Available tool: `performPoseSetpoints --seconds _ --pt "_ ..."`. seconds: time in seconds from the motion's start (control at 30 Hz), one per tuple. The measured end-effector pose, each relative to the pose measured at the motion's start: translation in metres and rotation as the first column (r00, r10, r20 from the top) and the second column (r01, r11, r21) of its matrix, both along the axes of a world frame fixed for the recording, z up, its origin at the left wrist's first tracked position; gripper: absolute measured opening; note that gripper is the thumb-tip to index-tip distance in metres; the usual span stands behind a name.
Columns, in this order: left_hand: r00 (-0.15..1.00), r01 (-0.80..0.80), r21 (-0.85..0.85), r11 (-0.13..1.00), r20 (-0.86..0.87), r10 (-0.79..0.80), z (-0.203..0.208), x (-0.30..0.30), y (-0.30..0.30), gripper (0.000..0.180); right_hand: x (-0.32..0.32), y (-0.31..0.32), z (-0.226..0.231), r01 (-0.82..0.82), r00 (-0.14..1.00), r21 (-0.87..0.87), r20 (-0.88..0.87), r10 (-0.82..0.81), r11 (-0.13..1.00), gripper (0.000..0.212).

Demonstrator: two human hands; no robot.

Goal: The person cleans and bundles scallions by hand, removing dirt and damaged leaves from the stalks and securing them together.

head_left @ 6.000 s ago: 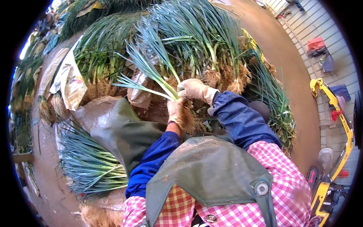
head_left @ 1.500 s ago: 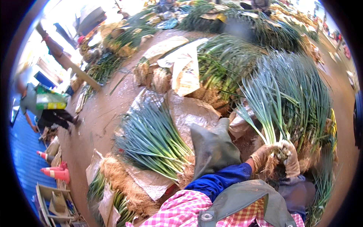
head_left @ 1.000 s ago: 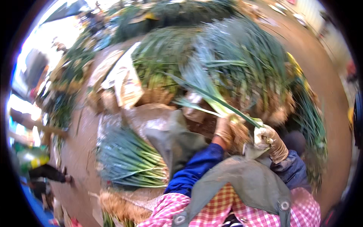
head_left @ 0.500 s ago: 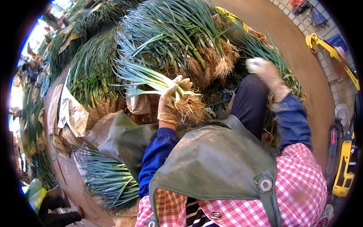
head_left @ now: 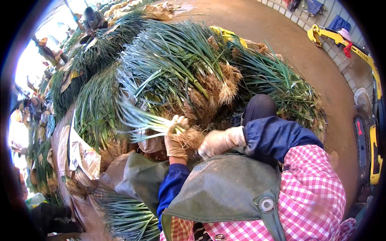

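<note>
My left hand (head_left: 175,145), in a tan work glove, grips a small bunch of green onions (head_left: 155,123) around the white stalks. Their leaves point left and the brown roots hang out on the right side of the hand. My right hand (head_left: 217,143), gloved as well, is beside those roots with its fingers curled. Whether anything is inside that fist is hidden. Just beyond both hands lies a large heap of green onions (head_left: 161,60), its shaggy roots facing me. A dark green apron (head_left: 221,188) covers my lap.
More green onions (head_left: 277,76) lie on the right, and another pile (head_left: 94,112) on the left. A bundle (head_left: 128,217) rests on the ground near my left side. A yellow machine arm (head_left: 341,38) stands by the brick wall at right. A person (head_left: 91,20) is far back.
My right hand has swung from the far right in to the roots beside my left hand. The left hand keeps its grip on the green onions. The whole view has shifted somewhat.
</note>
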State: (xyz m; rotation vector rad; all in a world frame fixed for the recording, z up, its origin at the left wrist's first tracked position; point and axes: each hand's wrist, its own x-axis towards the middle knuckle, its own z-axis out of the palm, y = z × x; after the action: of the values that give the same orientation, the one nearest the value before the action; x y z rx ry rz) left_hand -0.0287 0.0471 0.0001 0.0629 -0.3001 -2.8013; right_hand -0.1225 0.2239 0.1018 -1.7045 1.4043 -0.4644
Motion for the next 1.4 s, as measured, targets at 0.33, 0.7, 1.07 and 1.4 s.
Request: performPoseSetpoints --seconds 0.33,0.7,1.07,1.4 --pt "0.987 -0.146 -0.175 0.974 0.044 0.156 0.139 -0.002 0.042 0.023 -0.200 0.013 0.007 0.884 0.319 -0.125 -0.541 -0.778 0.450 0.055" --pt "0.988 0.052 -0.155 0.987 0.151 -0.028 0.046 -0.025 0.019 0.038 -0.249 -0.029 0.000 0.978 0.040 -0.202 -0.099 -0.994 0.060 0.038" --pt "0.970 -0.076 -0.088 0.993 0.226 0.094 0.039 -0.029 0.029 0.037 -0.169 -0.066 0.049 0.922 0.245 -0.181 -0.413 -0.877 0.342 0.044" --pt "0.972 -0.057 -0.127 0.990 0.221 0.084 0.045 -0.034 0.034 0.042 -0.145 -0.051 0.019 0.797 0.263 -0.455 -0.330 -0.906 0.397 0.029"
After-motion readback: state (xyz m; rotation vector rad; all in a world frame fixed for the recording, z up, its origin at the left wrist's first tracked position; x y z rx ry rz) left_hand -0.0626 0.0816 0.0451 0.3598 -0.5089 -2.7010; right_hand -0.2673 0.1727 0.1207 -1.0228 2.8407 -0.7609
